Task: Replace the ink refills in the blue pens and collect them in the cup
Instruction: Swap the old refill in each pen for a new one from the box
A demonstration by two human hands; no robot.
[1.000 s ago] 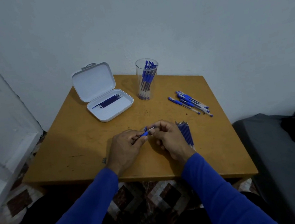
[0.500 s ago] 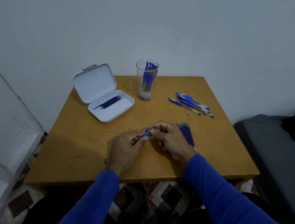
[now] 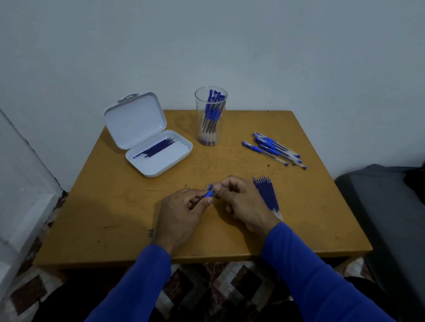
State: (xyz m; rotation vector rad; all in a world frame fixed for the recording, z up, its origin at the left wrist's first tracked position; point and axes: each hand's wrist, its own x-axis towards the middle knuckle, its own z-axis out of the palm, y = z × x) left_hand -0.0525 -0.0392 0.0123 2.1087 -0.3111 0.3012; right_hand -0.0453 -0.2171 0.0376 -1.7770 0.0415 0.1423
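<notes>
Case [image 3: 151, 144] left of cup [image 3: 212, 115]

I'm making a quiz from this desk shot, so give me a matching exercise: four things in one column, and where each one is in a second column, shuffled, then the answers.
Things:
1. cup
2. white case
3. loose pens
4. refill row

Places:
A. far right of the table, lying in a pile
B. just right of the right hand
C. far left of the table, lid open
D. far middle of the table, upright

Pairs: 1-D, 2-C, 3-A, 4-B
</notes>
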